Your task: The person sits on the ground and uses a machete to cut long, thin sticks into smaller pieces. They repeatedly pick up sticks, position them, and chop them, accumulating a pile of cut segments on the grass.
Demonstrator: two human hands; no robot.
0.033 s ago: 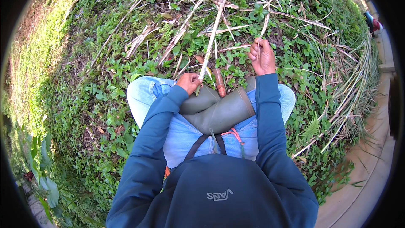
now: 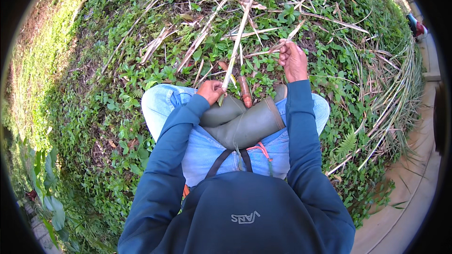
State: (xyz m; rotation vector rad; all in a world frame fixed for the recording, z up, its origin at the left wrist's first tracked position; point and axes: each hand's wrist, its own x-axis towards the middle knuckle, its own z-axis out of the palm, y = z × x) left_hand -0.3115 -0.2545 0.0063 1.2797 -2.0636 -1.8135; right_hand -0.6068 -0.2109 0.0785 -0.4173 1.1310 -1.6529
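Note:
My left hand is closed around the lower end of a long pale stalk, which slants away up the slope over the plants. The stalk's greenish tip pokes out below the fingers, by my left knee. Farther right and higher, my right hand pinches a thin, dry, tan strip between thumb and fingers. Between the hands, a brown rounded piece like a wooden handle stands against my crossed olive rubber boots. What it belongs to is hidden.
Low green plants cover the ground, with dry stalks and husk pieces scattered ahead. A heap of long cut stems lies at the right, beside a curved concrete edge. At far right, part of a shoe shows.
The dry strip in my right hand has swung from nearly upright to a rightward slant, and that hand has turned and risen slightly. My left hand stays on the stalk.

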